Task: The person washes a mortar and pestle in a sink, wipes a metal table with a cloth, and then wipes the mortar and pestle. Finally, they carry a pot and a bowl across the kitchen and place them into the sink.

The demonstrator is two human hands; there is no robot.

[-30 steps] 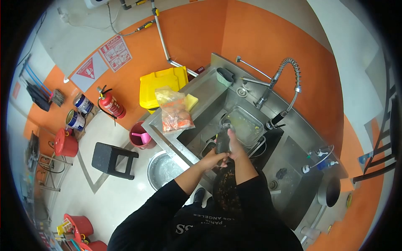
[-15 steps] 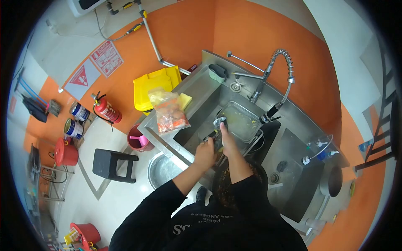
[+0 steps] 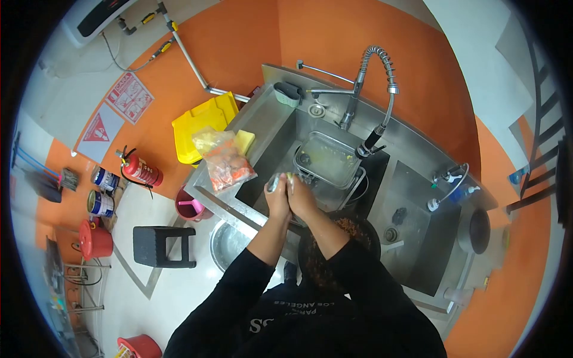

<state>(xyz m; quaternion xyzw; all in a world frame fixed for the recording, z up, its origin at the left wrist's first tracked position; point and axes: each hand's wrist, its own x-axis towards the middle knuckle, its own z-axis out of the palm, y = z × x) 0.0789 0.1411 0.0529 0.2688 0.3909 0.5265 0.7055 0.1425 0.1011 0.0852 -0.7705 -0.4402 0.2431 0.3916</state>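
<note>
Both hands are close together over the left basin of the steel sink (image 3: pixel 277 134). My left hand (image 3: pixel 277 200) is curled round a small pale-and-dark item (image 3: pixel 274 182), too small to name. My right hand (image 3: pixel 300 197) presses against it from the right, fingers bent, with a bit of something whitish at the fingertips. Just beyond them a clear rectangular tray (image 3: pixel 327 159) sits in the basin, wet inside. Below my right forearm is a dark round pan (image 3: pixel 310 262) with brown bits in it.
A spring-neck faucet (image 3: pixel 352 107) rises behind the tray. On the left ledge lie a plastic bag of orange pieces (image 3: pixel 225 167) and a yellow sponge (image 3: pixel 244 142). A metal bowl (image 3: pixel 230 244), black stool (image 3: pixel 152 246) and pink bucket (image 3: pixel 185 209) stand below left; a pan (image 3: pixel 474 231) hangs right.
The dark item between my hands is no longer seen there. My hands have moved left and come together, fingers now bent. The view has shifted slightly.
</note>
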